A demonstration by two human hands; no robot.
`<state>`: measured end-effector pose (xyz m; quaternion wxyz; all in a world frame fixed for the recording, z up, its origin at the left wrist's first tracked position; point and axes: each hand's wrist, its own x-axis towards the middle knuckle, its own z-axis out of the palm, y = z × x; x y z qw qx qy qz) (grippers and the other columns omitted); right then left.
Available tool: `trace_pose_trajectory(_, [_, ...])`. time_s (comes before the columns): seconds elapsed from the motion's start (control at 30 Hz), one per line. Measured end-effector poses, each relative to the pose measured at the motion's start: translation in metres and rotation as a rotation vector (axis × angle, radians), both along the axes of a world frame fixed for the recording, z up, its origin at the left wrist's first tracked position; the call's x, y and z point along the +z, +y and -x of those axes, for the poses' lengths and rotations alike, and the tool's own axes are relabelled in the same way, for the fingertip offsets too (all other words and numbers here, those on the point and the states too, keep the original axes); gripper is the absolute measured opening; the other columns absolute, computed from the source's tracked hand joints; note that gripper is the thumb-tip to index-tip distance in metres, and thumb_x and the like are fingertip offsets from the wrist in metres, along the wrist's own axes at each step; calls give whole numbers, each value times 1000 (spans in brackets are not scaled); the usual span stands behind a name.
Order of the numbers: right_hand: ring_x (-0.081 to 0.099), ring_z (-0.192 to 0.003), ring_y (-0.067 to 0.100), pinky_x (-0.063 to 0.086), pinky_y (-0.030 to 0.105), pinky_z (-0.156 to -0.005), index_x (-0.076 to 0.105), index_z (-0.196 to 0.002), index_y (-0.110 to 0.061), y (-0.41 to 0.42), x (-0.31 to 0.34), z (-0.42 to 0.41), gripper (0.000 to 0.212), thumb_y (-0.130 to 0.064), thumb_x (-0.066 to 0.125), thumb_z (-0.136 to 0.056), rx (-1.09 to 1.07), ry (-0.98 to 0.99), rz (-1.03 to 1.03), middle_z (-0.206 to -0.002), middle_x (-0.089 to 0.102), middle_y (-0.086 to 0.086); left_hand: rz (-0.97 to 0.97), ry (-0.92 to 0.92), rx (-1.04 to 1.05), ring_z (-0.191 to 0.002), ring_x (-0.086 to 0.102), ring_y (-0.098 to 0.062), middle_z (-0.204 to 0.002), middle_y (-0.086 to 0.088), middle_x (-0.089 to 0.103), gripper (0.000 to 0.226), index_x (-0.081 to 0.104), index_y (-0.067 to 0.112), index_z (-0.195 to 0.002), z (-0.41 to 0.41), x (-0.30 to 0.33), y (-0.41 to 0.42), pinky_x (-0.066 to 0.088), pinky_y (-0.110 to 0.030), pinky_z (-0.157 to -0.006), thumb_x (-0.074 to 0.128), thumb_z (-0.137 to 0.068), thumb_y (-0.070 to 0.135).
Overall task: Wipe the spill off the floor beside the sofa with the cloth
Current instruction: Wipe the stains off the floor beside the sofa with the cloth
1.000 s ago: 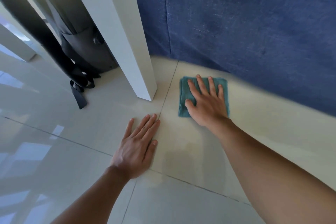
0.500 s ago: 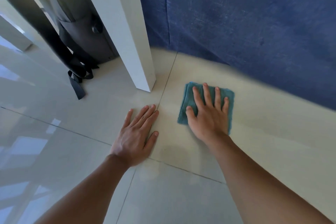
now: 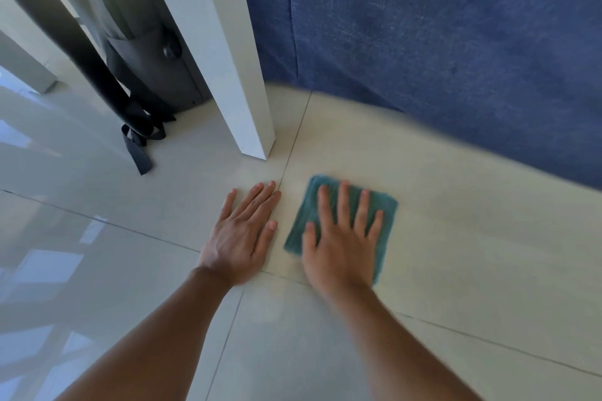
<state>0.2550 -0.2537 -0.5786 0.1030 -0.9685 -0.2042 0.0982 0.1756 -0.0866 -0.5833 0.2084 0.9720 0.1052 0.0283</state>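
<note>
Our right hand point(image 3: 342, 238) presses flat, fingers spread, on the folded teal cloth point(image 3: 381, 205) on the floor point(image 3: 456, 238) near the blue sofa point(image 3: 423, 42); left hand point(image 3: 242, 234) lies open beside it, w/ nothing held. Risk, we judge: the cloth bunches under the palm & smears the spill, too faint to see here.

No text, label, brand, number or sign can be read on anything here.

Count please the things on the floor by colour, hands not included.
Teal: 1, the cloth
White: 1, the post
Blue: 1, the sofa
Dark grey: 1, the bag
Total: 4
</note>
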Motion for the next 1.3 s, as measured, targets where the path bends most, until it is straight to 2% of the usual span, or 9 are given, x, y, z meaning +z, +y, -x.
trace_pose_trajectory(0.17, [3,-158,27,3,53,-123,23,-160,-37,-72,1,48,71,-56,42,-94,360,8,-27,-171,11,-8,20,-24,10,-153,13,-6,-164,7,26,56,39,19,-154,0,-3,1,9,-48,-125,18,-104,37])
trace_pose_trajectory(0.4, [1,-158,34,0,60,-123,20,-161,-33,-5,-1,24,69,-52,32,-96,-84,13,-36,-171,12,0,15,-18,18,-153,15,-6,-163,7,28,57,39,17,-153,-1,-2,0,9,-48,-125,17,-104,35])
trace_pose_trajectory(0.5, [10,-157,31,9,57,-121,30,-158,-35,-27,4,94,70,-53,46,-92,249,9,-78,-170,19,-2,16,-8,20,-153,14,-6,-163,5,28,60,38,15,-154,0,0,0,7,-45,-125,13,-104,36])
trace_pose_trajectory(0.6, [9,-158,26,9,53,-123,28,-158,-40,-87,1,84,73,-59,49,-90,400,11,-46,-169,19,-9,19,-8,13,-153,13,-4,-163,6,27,60,37,16,-155,0,-3,0,7,-45,-125,14,-103,38])
trace_pose_trajectory(0.8, [-3,-157,34,-3,59,-124,19,-161,-34,-40,0,32,69,-53,33,-96,-140,21,-13,-171,9,1,-77,47,6,-154,9,-9,-166,4,20,61,28,15,-157,-2,-6,-5,4,-47,-125,23,-103,43])
trace_pose_trajectory(0.97, [8,-158,28,12,56,-120,31,-157,-40,-99,2,109,74,-57,52,-88,273,21,-68,-170,17,-7,-100,59,16,-154,11,-11,-166,3,20,65,28,14,-157,-3,-6,-7,2,-46,-125,21,-102,46])
trace_pose_trajectory(1.1, [17,-156,31,16,56,-122,31,-158,-36,-189,-5,63,74,-59,43,-89,-120,-31,61,-169,22,-5,-81,45,27,-153,13,-10,-166,4,22,64,31,15,-155,-3,-4,-8,1,-44,-125,24,-101,46])
trace_pose_trajectory(1.2, [7,-157,32,9,57,-124,20,-161,-34,-199,-4,5,75,-60,21,-91,-443,18,136,-171,10,-3,-84,37,31,-153,15,-11,-165,4,23,63,32,15,-155,-4,-3,-8,2,-44,-125,24,-101,45])
trace_pose_trajectory(1.3, [-7,-157,31,0,57,-124,4,-162,-37,-176,-3,-61,73,-60,14,-94,-492,45,129,-172,-4,-5,-83,39,25,-153,15,-11,-165,4,23,63,32,15,-155,-3,-4,-6,3,-45,-125,23,-101,44])
